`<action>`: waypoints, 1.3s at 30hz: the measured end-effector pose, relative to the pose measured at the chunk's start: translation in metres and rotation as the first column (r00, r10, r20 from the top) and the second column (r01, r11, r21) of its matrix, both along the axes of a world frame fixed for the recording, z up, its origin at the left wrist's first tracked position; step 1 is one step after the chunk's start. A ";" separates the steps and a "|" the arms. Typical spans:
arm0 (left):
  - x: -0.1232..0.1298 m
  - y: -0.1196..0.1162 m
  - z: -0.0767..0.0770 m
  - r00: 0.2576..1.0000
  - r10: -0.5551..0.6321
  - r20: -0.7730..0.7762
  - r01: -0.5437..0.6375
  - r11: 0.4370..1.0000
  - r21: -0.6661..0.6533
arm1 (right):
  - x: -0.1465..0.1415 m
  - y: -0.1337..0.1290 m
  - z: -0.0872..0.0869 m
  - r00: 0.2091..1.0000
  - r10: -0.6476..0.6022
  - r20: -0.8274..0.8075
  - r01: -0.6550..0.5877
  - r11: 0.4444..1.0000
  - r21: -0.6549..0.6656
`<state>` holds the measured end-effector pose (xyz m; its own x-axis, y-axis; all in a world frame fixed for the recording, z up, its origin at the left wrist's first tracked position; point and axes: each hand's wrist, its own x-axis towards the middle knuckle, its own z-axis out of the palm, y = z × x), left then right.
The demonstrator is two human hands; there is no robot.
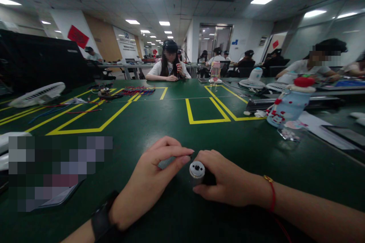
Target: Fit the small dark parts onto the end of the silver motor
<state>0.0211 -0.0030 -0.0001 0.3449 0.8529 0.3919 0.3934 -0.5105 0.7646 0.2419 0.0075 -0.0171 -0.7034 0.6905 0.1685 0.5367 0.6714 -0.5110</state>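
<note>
A small silver cylindrical motor [197, 170] stands upright in front of me, its round end face up with a dark centre and small holes. My right hand [218, 176] grips it from the right side, thumb at the near side and fingers behind. Just left of the motor, my left hand [162, 171] has its thumb and index fingertips pinched together near the motor's top. Whatever sits in that pinch is too small to name. Both hands are low over the green table [148, 127].
Yellow tape rectangles [209, 121] mark the table. Several wires [137, 91] lie at the back left, near a white fan [40, 94]. At right stand a blue bottle [291, 104] and a clear packet [289, 133]. A person [169, 64] sits opposite; others work behind.
</note>
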 end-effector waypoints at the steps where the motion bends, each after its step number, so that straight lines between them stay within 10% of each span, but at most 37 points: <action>1: 0.002 -0.001 -0.001 1.000 -0.007 0.001 0.007 1.000 -0.007 | 0.000 0.000 0.000 1.000 0.001 0.005 -0.001 1.000 0.003; 39: 0.002 -0.001 0.003 0.999 -0.051 -0.002 0.050 0.991 -0.124 | 0.000 0.001 0.002 1.000 0.017 0.013 -0.016 1.000 -0.011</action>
<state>0.0229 -0.0037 0.0028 0.3905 0.8761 0.2828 0.3732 -0.4315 0.8213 0.2414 0.0084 -0.0152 -0.7168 0.6806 0.1517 0.5322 0.6745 -0.5117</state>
